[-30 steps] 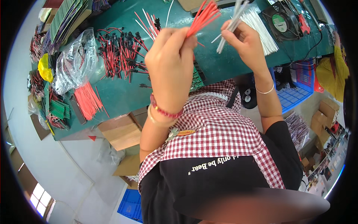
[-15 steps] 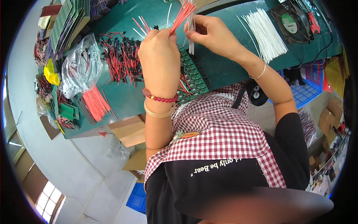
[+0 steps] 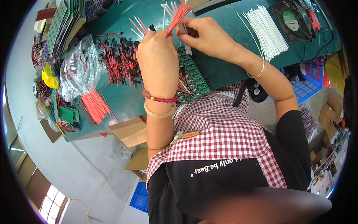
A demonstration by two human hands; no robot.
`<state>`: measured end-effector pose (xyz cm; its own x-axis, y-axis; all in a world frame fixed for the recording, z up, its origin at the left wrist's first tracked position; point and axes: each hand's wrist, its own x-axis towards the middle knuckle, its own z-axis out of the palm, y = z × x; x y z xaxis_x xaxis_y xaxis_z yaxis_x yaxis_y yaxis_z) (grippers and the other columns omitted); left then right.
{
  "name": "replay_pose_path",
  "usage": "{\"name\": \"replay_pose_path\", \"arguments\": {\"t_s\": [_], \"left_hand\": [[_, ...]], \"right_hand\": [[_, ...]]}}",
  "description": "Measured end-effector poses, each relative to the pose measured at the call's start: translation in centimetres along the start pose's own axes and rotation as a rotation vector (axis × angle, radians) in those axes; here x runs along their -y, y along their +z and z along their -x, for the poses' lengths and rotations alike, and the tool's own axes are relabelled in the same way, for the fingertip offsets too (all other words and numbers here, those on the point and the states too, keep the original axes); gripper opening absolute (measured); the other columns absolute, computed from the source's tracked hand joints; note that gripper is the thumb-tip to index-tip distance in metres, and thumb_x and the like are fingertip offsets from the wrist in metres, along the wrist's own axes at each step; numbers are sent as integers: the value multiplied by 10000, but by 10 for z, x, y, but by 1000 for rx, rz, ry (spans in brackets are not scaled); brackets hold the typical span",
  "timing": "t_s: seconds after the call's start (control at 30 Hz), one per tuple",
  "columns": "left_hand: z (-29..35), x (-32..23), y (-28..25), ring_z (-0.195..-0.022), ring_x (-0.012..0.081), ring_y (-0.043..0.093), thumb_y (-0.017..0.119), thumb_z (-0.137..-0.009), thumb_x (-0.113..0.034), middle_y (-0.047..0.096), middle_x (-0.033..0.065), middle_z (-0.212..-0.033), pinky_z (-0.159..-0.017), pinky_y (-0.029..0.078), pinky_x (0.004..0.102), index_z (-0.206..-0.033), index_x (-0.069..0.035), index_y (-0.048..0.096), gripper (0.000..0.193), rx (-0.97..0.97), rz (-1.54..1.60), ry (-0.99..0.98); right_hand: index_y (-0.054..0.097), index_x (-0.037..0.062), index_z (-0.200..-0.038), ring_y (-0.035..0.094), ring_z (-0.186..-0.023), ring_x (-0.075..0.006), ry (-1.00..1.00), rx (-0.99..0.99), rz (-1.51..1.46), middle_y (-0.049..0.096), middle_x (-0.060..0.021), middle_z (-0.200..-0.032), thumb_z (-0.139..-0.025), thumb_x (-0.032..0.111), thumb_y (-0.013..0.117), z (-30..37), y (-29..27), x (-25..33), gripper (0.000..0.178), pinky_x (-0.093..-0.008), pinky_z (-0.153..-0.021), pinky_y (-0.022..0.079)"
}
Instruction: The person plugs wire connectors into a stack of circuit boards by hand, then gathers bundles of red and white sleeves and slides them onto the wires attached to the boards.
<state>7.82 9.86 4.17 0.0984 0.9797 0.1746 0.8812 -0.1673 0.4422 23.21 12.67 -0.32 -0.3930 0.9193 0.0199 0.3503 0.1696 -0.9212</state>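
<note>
My left hand (image 3: 158, 52) is closed round a bundle of red wires (image 3: 179, 18), whose ends fan up and to the right. In my right hand (image 3: 210, 37), thumb and fingers pinch a thin bundle of white wires (image 3: 188, 49). Its upper ends lean left behind the red ones, and the two bundles cross. A few red and white wires (image 3: 138, 25) stick out on the far side of my left hand. Below both hands lies a green circuit board panel (image 3: 195, 79) with small parts on it, partly hidden by my left hand and wrist.
Red-and-black connector leads (image 3: 121, 61) lie left of my left hand, beside a clear plastic bag (image 3: 80, 67) and loose red wires (image 3: 96, 106). At the right are a pile of white wires (image 3: 265, 33) and a black fan (image 3: 292, 20). Circuit boards (image 3: 61, 30) stand far left.
My right hand has shifted slightly left toward my left hand. The tops of the white wires now tilt left behind the red bundle, where they stood more upright before.
</note>
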Motion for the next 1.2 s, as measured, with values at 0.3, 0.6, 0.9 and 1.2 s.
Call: {"name": "replay_pose_path", "arguments": {"t_s": [0.3, 0.6, 0.9, 1.2], "left_hand": [[4, 8, -3, -648, 309, 629, 649, -801, -70, 653, 159, -756, -628, 487, 384, -862, 38, 684, 129, 3, -22, 7], [2, 16, 3, -596, 269, 640, 629, -819, -67, 661, 166, -733, -600, 494, 354, -864, 46, 681, 133, 45, -4, -17], [8, 0, -21, -632, 142, 594, 656, -819, -46, 616, 91, -734, -569, 448, 262, -913, 29, 680, 123, -90, 592, -261], [11, -18, -22, -611, 118, 558, 680, -823, -65, 609, 66, -734, -573, 450, 261, -924, 35, 672, 142, -209, 753, -149]], "right_hand": [[654, -1, -944, 626, -656, -256, 36, 108, 18, 632, -149, -718, -775, 147, 637, -7, -2, -7, 225, -366, -622, 482], [589, -21, -927, 497, -597, -81, 156, 190, -117, 535, -9, -677, -859, 103, 630, -13, -13, 11, 147, -247, -539, 427], [562, -28, -795, 517, -558, -126, 62, 289, 110, 496, -56, -605, -819, 101, 626, -34, 2, 6, 146, -292, -514, 417], [686, -18, -894, 684, -830, -325, 215, 293, 264, 663, -255, -826, -750, 247, 685, -53, -29, 40, 301, -384, -711, 508]]}}
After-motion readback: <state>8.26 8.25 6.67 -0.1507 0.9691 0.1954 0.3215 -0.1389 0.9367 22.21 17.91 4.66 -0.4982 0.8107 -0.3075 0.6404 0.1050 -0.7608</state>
